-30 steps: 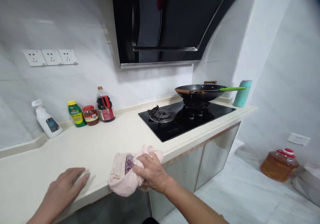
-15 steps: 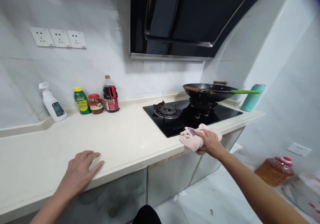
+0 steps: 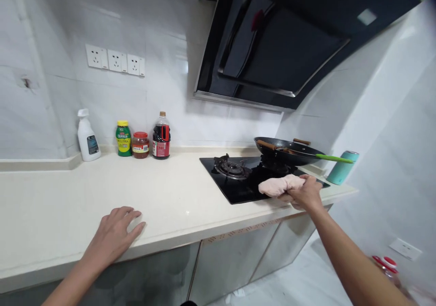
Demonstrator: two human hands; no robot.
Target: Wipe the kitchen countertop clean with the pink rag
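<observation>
My right hand (image 3: 306, 193) is closed around a bunched pale pink cloth (image 3: 281, 185) at the front part of the black gas stove (image 3: 226, 190). Whether the cloth presses on the glass or hovers just over it I cannot tell. My left hand (image 3: 115, 233) rests on the cream countertop (image 3: 163, 192) near its front edge, fingers spread and holding nothing. Behind the cloth, a black wok (image 3: 289, 150) sits on the right burner, with a green-handled utensil (image 3: 332, 158) lying across it. The left burner (image 3: 233, 167) is bare.
Along the wall stand a white spray bottle (image 3: 87, 137), a green bottle with a yellow cap (image 3: 123, 138), a red-lidded jar (image 3: 140, 145) and a dark sauce bottle (image 3: 161, 137). A teal tumbler (image 3: 343, 168) leans in view at the far right. The range hood (image 3: 272, 47) overhangs the stove.
My right hand has moved the cloth rightward and inward from the counter's front edge, over the stove's front. My left hand stays on the counter. The camera view has tilted.
</observation>
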